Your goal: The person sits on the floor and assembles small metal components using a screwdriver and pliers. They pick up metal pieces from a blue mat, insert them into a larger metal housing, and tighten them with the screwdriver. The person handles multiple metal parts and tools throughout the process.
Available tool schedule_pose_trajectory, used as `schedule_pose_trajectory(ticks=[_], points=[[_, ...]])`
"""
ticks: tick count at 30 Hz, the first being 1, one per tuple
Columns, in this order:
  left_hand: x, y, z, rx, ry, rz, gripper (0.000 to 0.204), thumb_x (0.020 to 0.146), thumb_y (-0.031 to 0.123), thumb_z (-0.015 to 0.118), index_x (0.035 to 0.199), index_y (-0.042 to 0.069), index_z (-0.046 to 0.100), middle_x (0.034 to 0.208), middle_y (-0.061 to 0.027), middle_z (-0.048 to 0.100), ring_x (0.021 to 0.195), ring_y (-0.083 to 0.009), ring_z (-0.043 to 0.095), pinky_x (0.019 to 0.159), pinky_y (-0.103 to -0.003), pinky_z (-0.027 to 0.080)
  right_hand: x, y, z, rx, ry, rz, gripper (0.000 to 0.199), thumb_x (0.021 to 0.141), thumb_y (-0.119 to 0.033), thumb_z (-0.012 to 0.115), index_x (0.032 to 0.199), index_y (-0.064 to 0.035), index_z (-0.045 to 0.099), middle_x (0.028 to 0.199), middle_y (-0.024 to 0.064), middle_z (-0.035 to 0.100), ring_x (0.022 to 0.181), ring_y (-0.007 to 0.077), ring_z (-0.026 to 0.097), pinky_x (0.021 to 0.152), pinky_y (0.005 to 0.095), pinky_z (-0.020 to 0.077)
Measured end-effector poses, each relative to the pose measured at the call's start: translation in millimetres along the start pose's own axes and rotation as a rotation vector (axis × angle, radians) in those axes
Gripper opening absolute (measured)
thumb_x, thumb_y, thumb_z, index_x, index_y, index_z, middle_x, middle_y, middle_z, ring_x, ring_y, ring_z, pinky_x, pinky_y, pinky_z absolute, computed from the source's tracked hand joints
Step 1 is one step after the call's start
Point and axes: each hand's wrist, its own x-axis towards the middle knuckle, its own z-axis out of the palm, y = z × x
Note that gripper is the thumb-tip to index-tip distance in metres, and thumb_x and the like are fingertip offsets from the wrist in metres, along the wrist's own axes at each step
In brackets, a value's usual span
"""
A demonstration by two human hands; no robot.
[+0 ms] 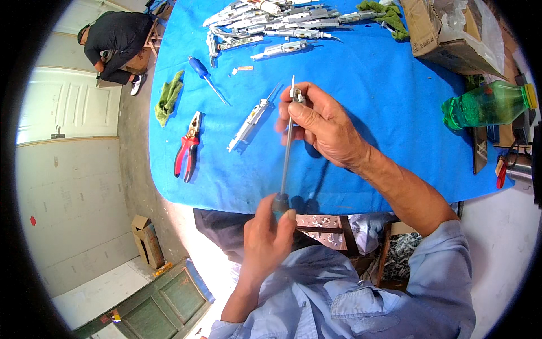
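My left hand (266,237) is closed around the dark handle of a long screwdriver (287,161), its shaft pointing away from me. Above the blue cloth, my right hand (324,121) pinches a small metal and white part (297,96) between thumb and fingers. The shaft runs up to this part; where the tip meets it is hidden by the thumb. To the left of my right hand lies a slim white and silver mechanism (248,125) with a thin rod at one end. Red and black pliers (188,148) and a blue-handled screwdriver (204,76) rest farther left.
Similar mechanisms (271,25) are heaped at the far side of the blue cloth (361,181). Green rags (169,99) lie at the left and far right. A cardboard box (446,42) and a green bottle (488,104) occupy the right. Another person (118,45) sits far left.
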Motion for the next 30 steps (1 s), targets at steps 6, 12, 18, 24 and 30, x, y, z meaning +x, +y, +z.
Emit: schedule_pose_trajectory(ticks=[6, 12, 18, 24, 30], points=[[-0.8, -1.6, 2.0, 0.123, 0.043, 0.076, 0.029, 0.106, 0.016, 0.064, 0.128, -0.001, 0.059, 0.075, -0.0051, 0.069, 0.058, -0.0092, 0.061, 0.052, -0.027, 0.046, -2.6, -2.4, 2.7, 0.158, 0.027, 0.05, 0.026, 0.109, -0.02, 0.061, 0.128, -0.0035, 0.053, 0.113, 0.0095, 0.065, 0.103, 0.022, 0.071, 0.086, 0.0366, 0.0623], [3.1, 6.1, 15.8, 0.204, 0.05, 0.048, 0.037, 0.1, 0.014, 0.069, 0.131, -0.002, 0.056, 0.076, -0.0208, 0.069, 0.06, -0.0359, 0.069, 0.057, -0.042, 0.052, -4.2, 4.1, 2.7, 0.188, 0.006, 0.088, 0.03, 0.107, -0.018, 0.064, 0.131, -0.0031, 0.052, 0.114, 0.0091, 0.063, 0.107, 0.0229, 0.07, 0.094, 0.0418, 0.0627], [1.4, 6.5, 11.5, 0.212, 0.097, 0.123, 0.028, 0.103, 0.014, 0.067, 0.125, -0.001, 0.059, 0.072, -0.0094, 0.065, 0.06, -0.0177, 0.062, 0.056, -0.033, 0.048, -4.2, 0.7, 2.3, 0.126, 0.022, 0.097, 0.031, 0.109, -0.022, 0.062, 0.131, -0.0031, 0.051, 0.113, 0.009, 0.064, 0.105, 0.0232, 0.071, 0.091, 0.0407, 0.0633], [-4.5, 8.2, -1.6, 0.165, 0.068, 0.063, 0.023, 0.104, 0.014, 0.066, 0.121, -0.001, 0.062, 0.07, -0.0023, 0.064, 0.058, -0.007, 0.057, 0.052, -0.025, 0.043, -4.8, -0.6, 4.5, -0.146, 0.045, 0.009, 0.031, 0.112, -0.03, 0.056, 0.128, -0.004, 0.053, 0.104, 0.0086, 0.064, 0.098, 0.0196, 0.07, 0.083, 0.0381, 0.0625], [-8.4, 10.7, -5.5, 0.106, 0.05, 0.023, 0.025, 0.104, 0.015, 0.065, 0.122, -0.002, 0.064, 0.072, -0.0024, 0.066, 0.058, -0.0055, 0.057, 0.05, -0.024, 0.042, -3.0, 1.4, 5.4, -0.218, 0.059, -0.061, 0.032, 0.111, -0.027, 0.058, 0.126, 0.0005, 0.05, 0.096, 0.008, 0.062, 0.086, 0.0145, 0.068, 0.074, 0.0319, 0.0607]])
